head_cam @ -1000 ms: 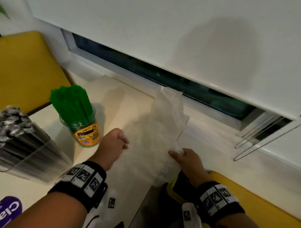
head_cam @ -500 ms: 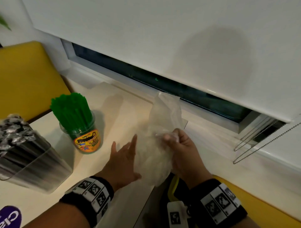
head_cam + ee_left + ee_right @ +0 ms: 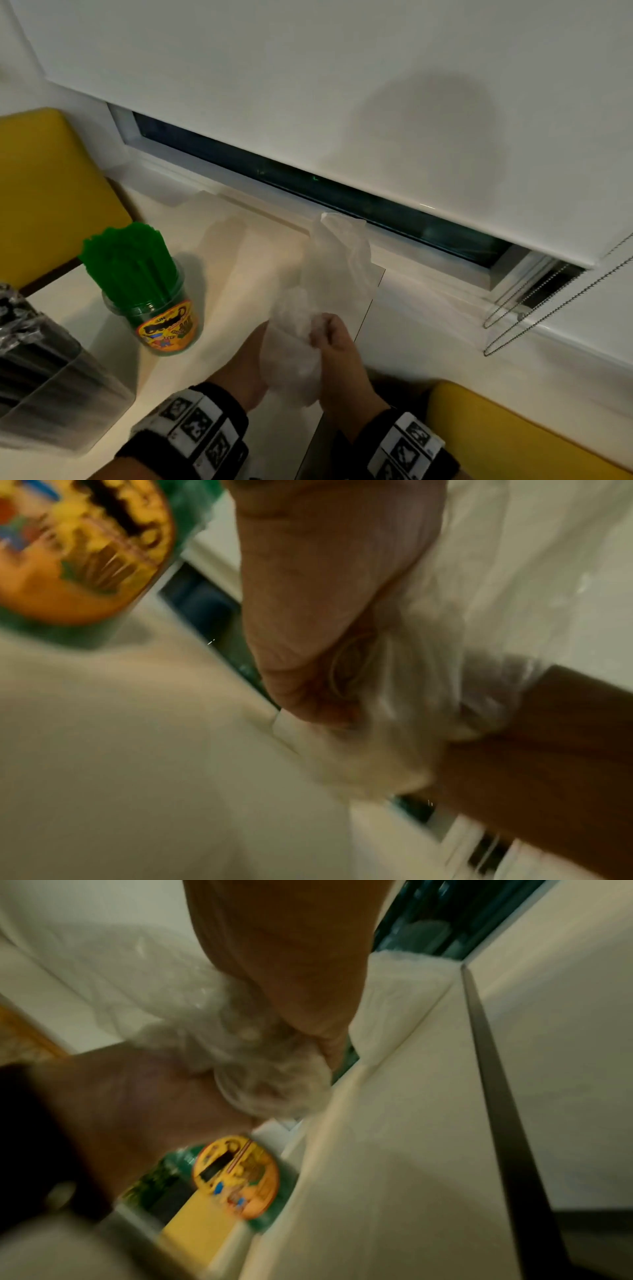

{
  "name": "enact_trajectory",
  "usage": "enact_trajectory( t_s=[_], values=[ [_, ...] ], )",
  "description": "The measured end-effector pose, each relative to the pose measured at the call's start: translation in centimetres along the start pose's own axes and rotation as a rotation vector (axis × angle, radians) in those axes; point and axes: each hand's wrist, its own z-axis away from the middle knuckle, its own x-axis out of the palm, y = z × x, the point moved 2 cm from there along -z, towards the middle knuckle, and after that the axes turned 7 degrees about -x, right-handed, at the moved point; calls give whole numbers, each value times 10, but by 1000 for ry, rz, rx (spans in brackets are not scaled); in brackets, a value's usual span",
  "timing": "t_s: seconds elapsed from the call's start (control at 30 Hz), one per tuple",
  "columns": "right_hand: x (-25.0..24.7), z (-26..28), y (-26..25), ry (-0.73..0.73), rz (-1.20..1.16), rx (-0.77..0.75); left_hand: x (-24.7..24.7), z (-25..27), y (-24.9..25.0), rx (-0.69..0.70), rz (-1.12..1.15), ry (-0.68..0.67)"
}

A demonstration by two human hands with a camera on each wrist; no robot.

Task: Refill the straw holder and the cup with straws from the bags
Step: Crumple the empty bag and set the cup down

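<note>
A white roller blind [image 3: 308, 85] is hanging low over a dark window [image 3: 342, 195]. Its bead chain [image 3: 548, 301] is dangling at the right. Yellow seats [image 3: 44, 192] are flanking the pale table [image 3: 239, 246] below the blind.

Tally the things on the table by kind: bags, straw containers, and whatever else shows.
Plastic bags: 1, crumpled clear bag held by left hand and right hand
Cups of green straws: 1
Clear straw holders: 1
Total: 3
</note>
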Motion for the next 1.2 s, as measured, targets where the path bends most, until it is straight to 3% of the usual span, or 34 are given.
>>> enact_trajectory(
  t_s=[0.03, 0.07, 0.17, 0.23, 0.33, 0.43, 0.5, 0.73, 0.83, 0.9, 0.97, 1.07, 1.2],
  values=[
    [-9, -7, -5, 86, 118, -64, 1, -11, 0, 19, -114, -10],
    [-17, -13, -18, 145, 213, -120, 1, -15, 7, -56, -115, 46],
    [-41, -52, -62, 335, 211, -230, 10, -31, 39, 100, -86, 99],
    [-48, -84, -88, 387, 173, -304, 11, -51, 56, 83, 95, 172],
    [-56, -148, -98, 386, 479, -373, 22, -87, 82, -22, 155, 235],
    [-64, -205, -56, 204, 939, -83, 40, -125, 92, -198, 88, 126],
    [-67, -224, -21, 91, 1059, 10, 50, -145, 86, -304, 55, 111],
    [-58, -215, 10, 94, 720, -110, 63, -188, 70, -267, 214, 333],
    [-53, -204, 12, 189, 171, 50, 64, -198, 76, -154, 200, 399],
    [-49, -197, 15, 173, -203, 167, 68, -198, 87, -87, 158, 394],
    [-50, -193, 16, 109, -404, 290, 75, -194, 96, -72, 116, 338],
    [-57, -185, 12, -36, -509, 409, 82, -185, 96, -57, 115, 284],
    [-61, -169, -12, -86, -401, 375, 76, -163, 97, -5, 126, 352]
  ],
)
